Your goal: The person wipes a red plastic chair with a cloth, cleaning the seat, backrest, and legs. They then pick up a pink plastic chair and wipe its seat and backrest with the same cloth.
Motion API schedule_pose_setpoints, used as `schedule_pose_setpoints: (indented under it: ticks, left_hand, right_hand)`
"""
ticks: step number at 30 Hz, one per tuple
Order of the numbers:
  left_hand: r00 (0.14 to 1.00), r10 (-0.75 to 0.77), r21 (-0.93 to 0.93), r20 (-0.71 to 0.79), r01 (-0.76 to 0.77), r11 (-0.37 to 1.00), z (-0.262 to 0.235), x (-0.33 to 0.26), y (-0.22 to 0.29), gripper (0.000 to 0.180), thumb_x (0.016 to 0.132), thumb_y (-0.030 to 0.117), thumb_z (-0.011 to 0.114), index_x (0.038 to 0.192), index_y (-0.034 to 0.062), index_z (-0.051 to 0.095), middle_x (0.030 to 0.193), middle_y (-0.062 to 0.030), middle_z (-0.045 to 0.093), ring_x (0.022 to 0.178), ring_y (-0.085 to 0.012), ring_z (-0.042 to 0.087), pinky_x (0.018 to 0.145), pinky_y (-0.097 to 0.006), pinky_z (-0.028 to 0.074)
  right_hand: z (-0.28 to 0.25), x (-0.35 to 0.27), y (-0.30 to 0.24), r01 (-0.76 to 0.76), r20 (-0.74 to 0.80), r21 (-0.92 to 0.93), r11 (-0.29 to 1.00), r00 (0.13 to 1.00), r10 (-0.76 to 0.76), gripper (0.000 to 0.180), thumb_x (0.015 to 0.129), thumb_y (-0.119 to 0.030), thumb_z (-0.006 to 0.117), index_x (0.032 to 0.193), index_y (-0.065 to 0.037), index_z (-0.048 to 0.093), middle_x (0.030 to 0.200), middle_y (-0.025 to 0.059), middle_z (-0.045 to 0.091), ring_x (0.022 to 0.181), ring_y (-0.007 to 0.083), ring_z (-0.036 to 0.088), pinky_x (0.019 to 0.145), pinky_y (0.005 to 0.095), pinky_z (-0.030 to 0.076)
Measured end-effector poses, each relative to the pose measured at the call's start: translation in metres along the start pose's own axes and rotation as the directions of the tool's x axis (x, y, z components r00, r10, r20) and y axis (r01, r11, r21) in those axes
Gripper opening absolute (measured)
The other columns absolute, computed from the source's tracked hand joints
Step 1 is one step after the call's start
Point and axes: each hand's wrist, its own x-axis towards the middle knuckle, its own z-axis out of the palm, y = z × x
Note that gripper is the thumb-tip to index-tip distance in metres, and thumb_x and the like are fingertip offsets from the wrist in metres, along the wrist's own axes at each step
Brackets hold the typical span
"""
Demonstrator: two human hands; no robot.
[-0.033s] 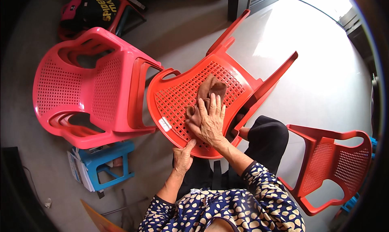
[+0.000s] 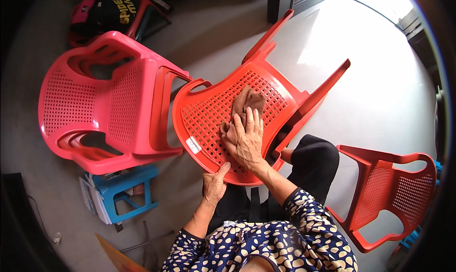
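Note:
A red plastic armchair (image 2: 194, 111) with a perforated back lies tipped before me, its rounded top edge near my lap and its legs pointing away to the far right. My left hand (image 2: 215, 184) grips that near edge, thumb on top and the other fingers hidden beneath. On the perforated back, my right hand (image 2: 247, 146) presses a crumpled brown cloth (image 2: 255, 102) with fairly straight fingers. Part of the cloth bunches beside the thumb; the rest sticks out past the fingertips. A small white label (image 2: 193, 145) is on the chair near its left edge.
A stack of pink and red armchairs (image 2: 102, 101) stands close on the left, with a blue stool (image 2: 126, 191) beside it. Another red armchair (image 2: 380, 196) is at the right. A black bag (image 2: 111, 13) rests on a seat at far left. A dark door (image 2: 297, 1) stands beyond.
My right hand and the brown cloth have shifted slightly away from me over the chair back. My left hand keeps its hold on the edge.

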Motion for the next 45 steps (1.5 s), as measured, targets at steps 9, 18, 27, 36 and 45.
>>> schedule_pose_setpoints:
  ticks: [9,18,27,36,45]
  left_hand:
    - [1.0,-0.015,0.0,0.024,0.015,1.0,0.003,0.0,0.004,0.044,0.084,-0.005,0.065,0.125,0.0046,0.053,0.121,-0.0054,0.06,0.107,-0.0148,0.058,0.097,-0.033,0.046]
    - [0.999,0.025,0.022,0.038,-0.026,0.999,-0.003,0.001,0.002,0.047,0.084,-0.003,0.066,0.128,0.0055,0.051,0.121,-0.0059,0.06,0.109,-0.0165,0.058,0.098,-0.035,0.047]
    - [1.0,0.011,0.014,0.023,-0.011,1.0,-0.005,0.0,0.002,0.053,0.083,-0.006,0.065,0.131,0.0074,0.047,0.123,-0.0055,0.057,0.111,-0.0182,0.056,0.098,-0.037,0.046]
    - [1.0,0.003,0.06,0.024,-0.004,0.998,-0.004,-0.001,0.003,0.046,0.083,-0.003,0.066,0.126,0.0049,0.05,0.119,-0.0075,0.06,0.107,-0.018,0.059,0.096,-0.036,0.049]
    - [0.999,0.018,0.162,0.029,-0.023,0.986,-0.009,-0.002,0.001,0.038,0.087,0.005,0.067,0.123,0.0031,0.055,0.116,-0.0049,0.062,0.102,-0.0128,0.059,0.094,-0.031,0.047]
  right_hand:
    - [0.004,0.093,0.084,0.006,0.066,-0.187,0.982,0.998,0.006,0.048,0.085,-0.038,0.055,0.128,-0.019,0.054,0.147,0.0258,0.03,0.138,0.0436,0.024,0.113,0.0543,0.019]
    - [0.018,0.106,0.081,0.177,-0.034,0.009,0.984,0.984,-0.177,0.026,0.087,-0.023,0.057,0.103,-0.003,0.061,0.12,0.0165,0.054,0.117,0.0337,0.048,0.097,0.0456,0.04]
    - [-0.006,0.036,-0.008,0.384,0.202,0.351,0.854,0.859,-0.47,0.035,0.083,-0.02,0.065,0.116,-0.009,0.062,0.128,0.0121,0.052,0.126,0.0329,0.044,0.105,0.0443,0.037]
    - [0.018,0.132,0.055,0.247,0.276,-0.023,0.969,0.933,-0.231,0.031,0.09,-0.028,0.052,0.106,-0.009,0.07,0.116,0.0121,0.059,0.112,0.0311,0.052,0.097,0.0433,0.041]
    - [0.057,0.14,0.011,0.183,0.289,0.069,0.981,0.937,-0.195,0.028,0.083,-0.028,0.061,0.098,-0.004,0.064,0.102,0.0193,0.06,0.097,0.0356,0.058,0.084,0.0449,0.047]
